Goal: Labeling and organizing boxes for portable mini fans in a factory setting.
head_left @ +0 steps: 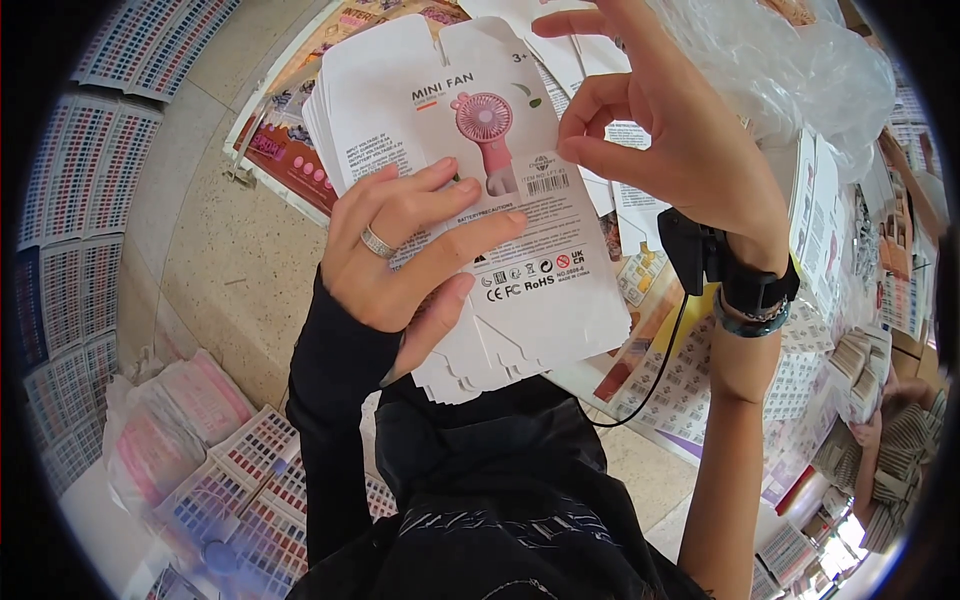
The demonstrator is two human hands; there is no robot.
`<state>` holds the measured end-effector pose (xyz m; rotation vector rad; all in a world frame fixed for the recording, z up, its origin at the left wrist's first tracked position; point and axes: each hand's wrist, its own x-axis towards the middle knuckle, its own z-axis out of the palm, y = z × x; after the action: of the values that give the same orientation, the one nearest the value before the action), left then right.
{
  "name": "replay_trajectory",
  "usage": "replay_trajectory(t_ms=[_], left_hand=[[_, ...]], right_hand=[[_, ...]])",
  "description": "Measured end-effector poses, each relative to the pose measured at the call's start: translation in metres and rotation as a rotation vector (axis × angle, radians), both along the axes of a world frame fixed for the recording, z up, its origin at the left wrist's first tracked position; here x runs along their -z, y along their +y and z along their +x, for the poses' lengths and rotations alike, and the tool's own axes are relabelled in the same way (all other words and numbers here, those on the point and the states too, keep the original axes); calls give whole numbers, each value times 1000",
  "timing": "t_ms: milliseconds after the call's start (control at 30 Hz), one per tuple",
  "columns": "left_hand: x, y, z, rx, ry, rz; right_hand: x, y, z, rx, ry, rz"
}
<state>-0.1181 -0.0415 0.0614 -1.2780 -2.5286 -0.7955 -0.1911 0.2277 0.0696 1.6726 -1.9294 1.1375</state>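
A stack of flat, unfolded white cardboard box blanks (575,270) lies in front of me, printed with a pink handheld fan and black text. My left hand (400,235) rests on the top blank, fingers spread and slightly bent, a ring on one of them. Over the stack's right edge is my right hand (650,120), its thumb and fingers curved and apart. Its thumb tip is at or just above the top blank's edge; whether it touches I cannot tell. Nothing shows between its fingers.
Clear plastic bags (790,70) lie at the upper right, beside stacked printed cartons (815,220). Printed card sheets (70,180) line the left side. A pink bagged pack (190,400) sits at lower left. Another person (890,440) is at the right edge.
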Motion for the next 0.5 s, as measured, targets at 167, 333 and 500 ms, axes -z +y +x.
replay_trajectory(t_ms=[167,333,500], left_hand=[[-4,-2,-1,17,-26,-3],[-2,-2,0,14,-36,5],[-4,-4,0,51,-69,-19]], right_hand=[[5,-1,0,52,19,-21],[0,-6,1,53,72,-24],[7,-4,2,103,116,-18]])
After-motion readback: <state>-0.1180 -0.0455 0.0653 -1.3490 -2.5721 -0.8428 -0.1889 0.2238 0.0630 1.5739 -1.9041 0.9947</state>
